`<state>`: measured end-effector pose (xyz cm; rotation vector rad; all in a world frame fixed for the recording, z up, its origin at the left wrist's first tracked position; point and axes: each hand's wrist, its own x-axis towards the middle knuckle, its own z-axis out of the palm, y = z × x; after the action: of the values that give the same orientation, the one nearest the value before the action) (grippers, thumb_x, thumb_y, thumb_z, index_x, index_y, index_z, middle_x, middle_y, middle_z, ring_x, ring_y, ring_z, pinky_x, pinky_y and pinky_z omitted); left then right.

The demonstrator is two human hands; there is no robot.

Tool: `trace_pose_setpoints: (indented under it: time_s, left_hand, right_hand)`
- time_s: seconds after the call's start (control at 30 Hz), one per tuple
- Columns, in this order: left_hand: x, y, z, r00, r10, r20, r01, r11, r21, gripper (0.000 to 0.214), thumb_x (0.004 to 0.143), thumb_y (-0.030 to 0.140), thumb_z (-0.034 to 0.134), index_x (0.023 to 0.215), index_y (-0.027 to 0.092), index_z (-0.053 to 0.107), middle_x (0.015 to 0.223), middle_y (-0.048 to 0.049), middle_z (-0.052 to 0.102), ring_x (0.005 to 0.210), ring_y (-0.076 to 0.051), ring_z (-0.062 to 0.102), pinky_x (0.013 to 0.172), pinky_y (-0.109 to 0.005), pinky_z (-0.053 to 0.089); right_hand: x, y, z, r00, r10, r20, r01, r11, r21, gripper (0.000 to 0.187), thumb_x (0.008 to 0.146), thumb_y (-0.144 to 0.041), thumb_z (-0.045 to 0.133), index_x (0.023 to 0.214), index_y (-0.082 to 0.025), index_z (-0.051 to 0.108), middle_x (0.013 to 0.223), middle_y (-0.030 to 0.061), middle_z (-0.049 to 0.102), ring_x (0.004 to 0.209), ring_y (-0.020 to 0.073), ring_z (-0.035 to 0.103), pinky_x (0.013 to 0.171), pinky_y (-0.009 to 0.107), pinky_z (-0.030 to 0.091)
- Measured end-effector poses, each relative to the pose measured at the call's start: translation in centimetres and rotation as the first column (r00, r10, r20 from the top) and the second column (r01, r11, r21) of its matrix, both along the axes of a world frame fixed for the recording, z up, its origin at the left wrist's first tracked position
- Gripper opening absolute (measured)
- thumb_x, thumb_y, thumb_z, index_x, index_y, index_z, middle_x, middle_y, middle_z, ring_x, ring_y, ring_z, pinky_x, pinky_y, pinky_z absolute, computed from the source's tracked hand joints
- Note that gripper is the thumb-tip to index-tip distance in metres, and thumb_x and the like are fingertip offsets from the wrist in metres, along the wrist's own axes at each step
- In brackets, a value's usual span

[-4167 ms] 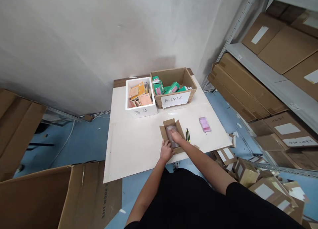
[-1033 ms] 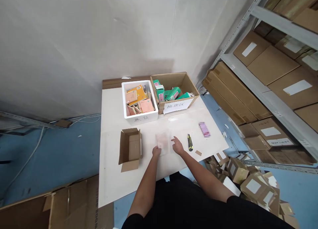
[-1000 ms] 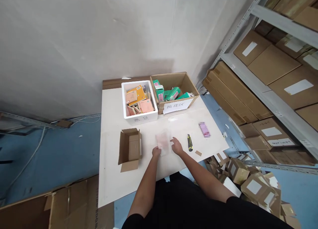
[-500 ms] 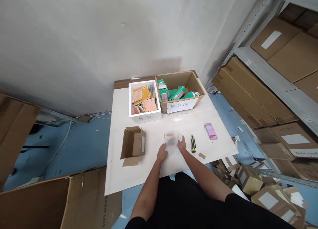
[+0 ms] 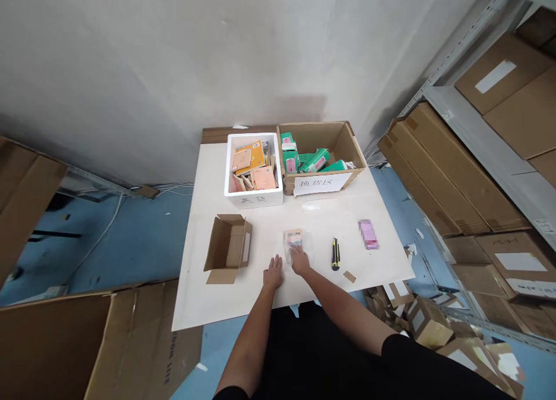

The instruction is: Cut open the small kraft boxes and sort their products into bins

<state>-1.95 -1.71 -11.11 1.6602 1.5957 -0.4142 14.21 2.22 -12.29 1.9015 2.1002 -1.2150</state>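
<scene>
A small pink-and-white packet in a clear plastic bag point(image 5: 293, 235) lies on the white table in front of me. My right hand point(image 5: 300, 261) rests on its near part with fingers stretched out, covering some of it. Just left of the bag, my left hand point(image 5: 273, 272) lies flat on the tabletop, fingers extended and holding nothing. To the right of my right hand is a black and yellow utility knife point(image 5: 336, 254). An open small cardboard box point(image 5: 237, 246) stands left of my hands, flaps spread.
At the back stand a white foam box point(image 5: 256, 199) of orange and pink booklets and a cardboard box point(image 5: 354, 174) with several green packages. A pixelated pink item point(image 5: 368, 234) and a brown cardboard scrap point(image 5: 350, 276) lie at right. Shelves with cartons point(image 5: 521, 255) flank the table.
Both hands held the bagged packet at its sides. Now it lies on the table, my left hand has come off it onto the tabletop, and my right hand has moved onto its top.
</scene>
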Motion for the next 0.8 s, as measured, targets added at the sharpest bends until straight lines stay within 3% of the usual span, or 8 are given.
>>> trace_pose_setpoints:
  time_s: [0.1, 0.27, 0.4, 0.5, 0.57, 0.67, 0.73, 0.8]
  left_hand:
    - [-0.2, -0.1, -0.1, 1.000, 0.007, -0.005, -0.007, 1.000, 0.007, 0.093, 0.084, 0.011, 0.048, 0.171, 0.028, 0.020, 0.180, -0.0074, 0.006, 0.166, -0.028, 0.007, 0.121, -0.058, 0.036]
    - [-0.5, -0.1, -0.9, 0.995, 0.094, -0.026, -0.092, 0.994, 0.054, 0.088, 0.090, 0.019, 0.048, 0.172, 0.027, 0.016, 0.179, -0.0098, 0.009, 0.166, -0.030, 0.007, 0.122, -0.061, 0.031]
    - [-1.4, 0.1, -0.8, 0.990, 0.122, -0.072, -0.117, 0.991, 0.060, 0.087, 0.088, 0.017, 0.048, 0.171, 0.025, 0.021, 0.179, -0.0098, 0.011, 0.166, -0.030, 0.007, 0.126, -0.062, 0.022]
    - [-2.3, 0.3, -0.2, 0.983, 0.157, -0.096, -0.151, 0.986, 0.067, 0.086, 0.083, 0.013, 0.052, 0.167, 0.023, 0.033, 0.179, -0.0119, 0.017, 0.165, -0.034, 0.011, 0.126, -0.061, 0.024]
    - [-2.7, 0.6, 0.3, 0.978, 0.190, -0.084, -0.178, 0.976, 0.129, 0.075, 0.084, 0.013, 0.053, 0.158, 0.021, 0.048, 0.173, -0.0153, 0.033, 0.162, -0.036, 0.022, 0.124, -0.057, 0.030]
    - [-2.9, 2.0, 1.2, 0.969, 0.248, -0.014, -0.235, 0.934, 0.269, 0.056, 0.089, 0.014, 0.049, 0.144, 0.019, 0.061, 0.156, -0.0185, 0.054, 0.149, -0.034, 0.042, 0.118, -0.048, 0.039]
    - [-2.7, 3.7, 1.5, 0.951, 0.297, 0.089, -0.310, 0.905, 0.292, 0.054, 0.091, 0.013, 0.048, 0.142, 0.019, 0.062, 0.147, -0.0178, 0.060, 0.142, -0.031, 0.050, 0.114, -0.042, 0.042]
    - [-2.3, 5.7, 1.4, 0.908, 0.365, 0.203, -0.406, 0.886, 0.223, 0.051, 0.092, 0.013, 0.049, 0.140, 0.019, 0.063, 0.142, -0.0163, 0.065, 0.137, -0.029, 0.054, 0.111, -0.037, 0.043]
  right_hand:
    - [1.0, 1.8, 0.4, 0.993, -0.022, -0.118, 0.031, 0.997, 0.076, 0.068, 0.085, -0.005, 0.050, 0.151, -0.020, 0.060, 0.164, 0.0081, 0.049, 0.161, 0.0288, 0.027, 0.127, 0.050, 0.034]
    - [6.2, 3.1, 0.9, 0.954, -0.117, -0.277, 0.201, 0.934, 0.296, 0.075, 0.088, -0.016, 0.044, 0.163, -0.022, 0.045, 0.166, 0.0049, 0.047, 0.161, 0.0253, 0.028, 0.132, 0.053, 0.026]
    - [12.1, 1.1, 0.9, 0.950, -0.297, -0.102, 0.311, 0.930, 0.194, 0.078, 0.086, -0.017, 0.046, 0.164, -0.017, 0.042, 0.165, 0.0101, 0.046, 0.161, 0.0292, 0.027, 0.131, 0.057, 0.027]
    - [14.2, -1.0, 1.1, 0.909, -0.412, 0.063, 0.401, 0.906, 0.137, 0.078, 0.080, -0.014, 0.052, 0.158, -0.012, 0.051, 0.166, 0.0162, 0.043, 0.162, 0.0358, 0.024, 0.128, 0.059, 0.031]
    - [13.9, -2.0, 1.5, 0.894, -0.439, 0.090, 0.414, 0.885, 0.212, 0.076, 0.079, -0.013, 0.054, 0.155, -0.013, 0.055, 0.170, 0.0149, 0.036, 0.163, 0.0385, 0.016, 0.128, 0.062, 0.029]
    - [10.9, -2.0, 2.1, 0.919, -0.389, 0.058, 0.347, 0.872, 0.345, 0.074, 0.081, -0.011, 0.051, 0.155, -0.016, 0.056, 0.175, 0.0096, 0.027, 0.165, 0.0371, 0.006, 0.130, 0.064, 0.021]
    - [8.1, -1.2, 2.1, 0.965, -0.262, 0.014, 0.242, 0.909, 0.340, 0.077, 0.081, -0.009, 0.050, 0.158, -0.017, 0.052, 0.176, 0.0081, 0.025, 0.165, 0.0345, 0.007, 0.131, 0.061, 0.021]
    - [5.3, 0.0, 1.6, 0.993, -0.113, -0.033, 0.118, 0.960, 0.253, 0.085, 0.079, -0.008, 0.051, 0.163, -0.021, 0.044, 0.176, 0.0065, 0.024, 0.165, 0.0325, 0.012, 0.130, 0.056, 0.026]
